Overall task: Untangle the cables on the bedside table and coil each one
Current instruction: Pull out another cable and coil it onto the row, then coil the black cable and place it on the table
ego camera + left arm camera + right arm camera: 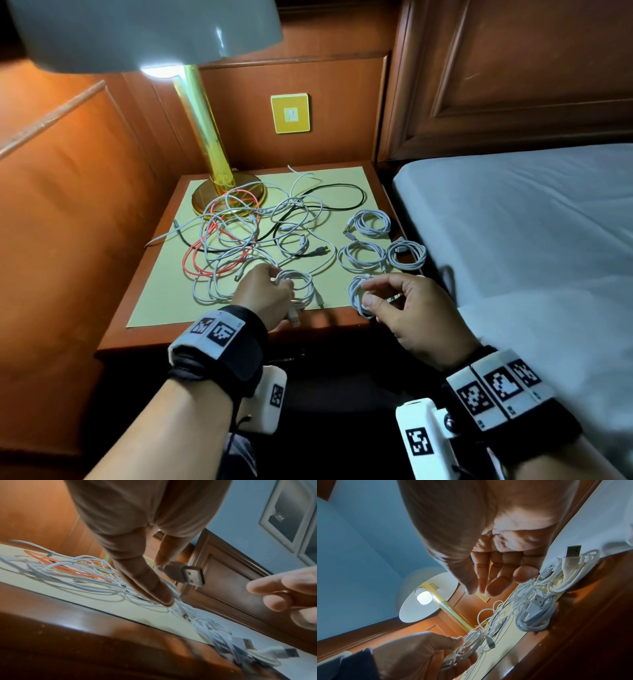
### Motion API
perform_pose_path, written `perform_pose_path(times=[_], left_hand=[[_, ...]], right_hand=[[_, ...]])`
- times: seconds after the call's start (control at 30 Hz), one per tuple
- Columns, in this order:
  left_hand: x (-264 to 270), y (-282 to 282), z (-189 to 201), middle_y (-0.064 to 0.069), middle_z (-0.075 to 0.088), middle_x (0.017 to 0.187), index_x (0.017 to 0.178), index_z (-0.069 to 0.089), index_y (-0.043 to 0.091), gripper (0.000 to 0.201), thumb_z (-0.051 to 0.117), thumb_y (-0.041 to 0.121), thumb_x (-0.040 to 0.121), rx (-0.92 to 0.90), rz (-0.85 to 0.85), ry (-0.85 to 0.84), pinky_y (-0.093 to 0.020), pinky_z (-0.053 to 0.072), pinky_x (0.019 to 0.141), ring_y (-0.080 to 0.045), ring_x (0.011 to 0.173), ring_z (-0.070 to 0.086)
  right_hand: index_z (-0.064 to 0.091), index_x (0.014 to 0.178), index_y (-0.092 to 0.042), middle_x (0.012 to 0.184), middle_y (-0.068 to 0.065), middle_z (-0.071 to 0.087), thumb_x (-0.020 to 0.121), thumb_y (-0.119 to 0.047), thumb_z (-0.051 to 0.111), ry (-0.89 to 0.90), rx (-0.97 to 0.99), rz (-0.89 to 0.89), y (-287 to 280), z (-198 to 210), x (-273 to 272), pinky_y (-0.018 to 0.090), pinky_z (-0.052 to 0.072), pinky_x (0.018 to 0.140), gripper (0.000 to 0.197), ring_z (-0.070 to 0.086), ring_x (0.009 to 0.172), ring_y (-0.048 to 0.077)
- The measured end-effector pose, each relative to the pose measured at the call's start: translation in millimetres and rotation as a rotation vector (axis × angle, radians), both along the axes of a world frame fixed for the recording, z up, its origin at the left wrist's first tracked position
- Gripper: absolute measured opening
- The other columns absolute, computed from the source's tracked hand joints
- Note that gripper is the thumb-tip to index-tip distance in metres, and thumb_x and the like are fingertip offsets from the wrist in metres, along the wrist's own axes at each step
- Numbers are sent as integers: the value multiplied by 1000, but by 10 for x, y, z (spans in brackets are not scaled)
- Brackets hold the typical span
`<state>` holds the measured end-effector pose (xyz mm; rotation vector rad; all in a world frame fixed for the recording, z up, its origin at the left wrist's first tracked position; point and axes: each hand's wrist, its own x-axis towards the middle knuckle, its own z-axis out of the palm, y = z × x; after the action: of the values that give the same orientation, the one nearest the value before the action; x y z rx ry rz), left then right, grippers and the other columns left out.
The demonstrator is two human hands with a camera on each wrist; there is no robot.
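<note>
The left hand (265, 291) curls its fingers round a loose white cable (298, 284) at the front of the bedside table (219, 337), the cable's flat USB plug (185, 575) sticking out past the thumb. The right hand (407, 308) hovers just over the table's front right corner with fingers relaxed and parted; the right wrist view shows its palm empty, above a finished coil (358, 294) lying at the edge.

Behind the hands, the lamp (219, 178) stands at the back left on a pale yellow mat (164, 308). Across the mat's middle sprawls the tangle (246, 236): several white leads, one orange-red, one black, looped through each other and over the lamp's foot. On the right, three more coils (371, 222) sit close together, well apart from the tangle.

These cables look light, thin and limp, with smooth jackets that would probably slip through a loose pinch. The plugs are the only stiff parts, so taking hold just behind a plug and feeding it back through the loops seems the safest way to free a lead. Hard tugging would likely tighten knots or drag the neat coils off the edge.
</note>
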<state>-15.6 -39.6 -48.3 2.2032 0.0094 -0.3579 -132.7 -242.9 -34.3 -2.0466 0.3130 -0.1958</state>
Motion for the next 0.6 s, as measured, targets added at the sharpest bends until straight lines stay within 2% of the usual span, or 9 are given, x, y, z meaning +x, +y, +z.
perform_pose_path(times=[0.1, 0.2, 0.3, 0.37, 0.43, 0.53, 0.6], left_hand=[[-20, -156, -16, -9, 72, 102, 121, 56, 11, 32, 59, 31, 95, 92, -37, -13, -36, 56, 74, -27, 86, 69], [-18, -301, -23, -11, 70, 109, 120, 62, 10, 33, 62, 31, 94, 113, -49, -13, -35, 53, 83, -31, 99, 67], [-13, -428, -48, -10, 69, 116, 124, 63, 10, 38, 65, 34, 94, 142, -38, 11, -34, 50, 91, -30, 108, 65], [-17, -501, -72, -9, 68, 115, 118, 64, 10, 34, 65, 35, 95, 190, -64, 15, -34, 51, 95, -29, 110, 64], [-24, -547, -75, -9, 68, 113, 113, 66, 12, 29, 63, 36, 96, 265, -105, -2, -33, 50, 92, -29, 108, 64], [5, -520, -53, -18, 66, 120, 117, 66, 5, 30, 55, 27, 100, 347, -140, -34, -35, 48, 94, -32, 113, 61], [59, -462, -34, -16, 65, 125, 119, 66, 4, 28, 51, 16, 98, 385, -150, -63, -34, 48, 96, -33, 116, 60]], right_hand=[[74, 92, -30, 81, -13, 72, 85, -23, 77, 6, -21, 5, 0, -3, -4, 15, 52, 67, 10, 63, 62, 0], [74, 90, -31, 79, -12, 72, 85, -24, 77, 12, -26, 9, -5, 6, -19, 18, 54, 68, 9, 65, 64, 3], [74, 92, -28, 78, -12, 71, 86, -20, 76, -3, -28, 21, -12, 40, -39, 8, 48, 64, 10, 65, 67, -3], [75, 93, -24, 78, -10, 70, 87, -15, 75, -7, 0, 36, -16, 61, -49, 4, 44, 61, 10, 64, 63, -7], [75, 94, -24, 80, -9, 71, 87, -16, 75, -9, -20, 41, -26, 64, -48, 4, 44, 62, 10, 63, 64, -7], [74, 94, -27, 80, -9, 71, 86, -21, 76, -6, -61, 40, -48, 44, -38, 6, 45, 62, 10, 61, 62, -4], [74, 94, -29, 78, -11, 71, 86, -22, 76, 0, -74, 40, -56, 34, -34, 8, 46, 62, 10, 61, 60, -3]])
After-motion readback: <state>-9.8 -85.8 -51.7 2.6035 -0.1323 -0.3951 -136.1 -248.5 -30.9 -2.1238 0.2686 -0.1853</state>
